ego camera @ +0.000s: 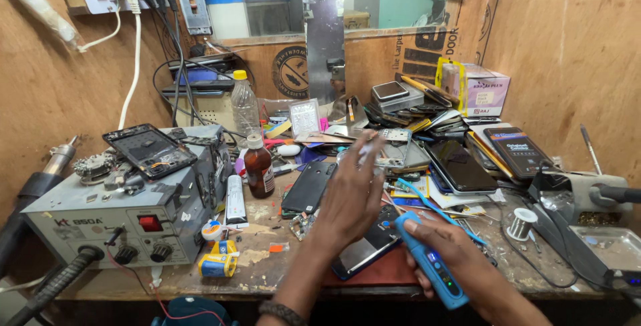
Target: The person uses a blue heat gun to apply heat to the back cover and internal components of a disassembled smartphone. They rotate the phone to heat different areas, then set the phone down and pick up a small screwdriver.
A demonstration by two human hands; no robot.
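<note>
Left hand (350, 196): fingers spread, holding nothing, hovering over opened phone (364, 246) flat on worktop (267, 269) | Right hand (444, 249): fingers wrapped around blue electric screwdriver (431, 266) | Risk: tip may slip and scratch phone; loose screws may vanish in clutter.

Phones (461, 162) crowd right; brown bottle (258, 166) blocks left
</note>
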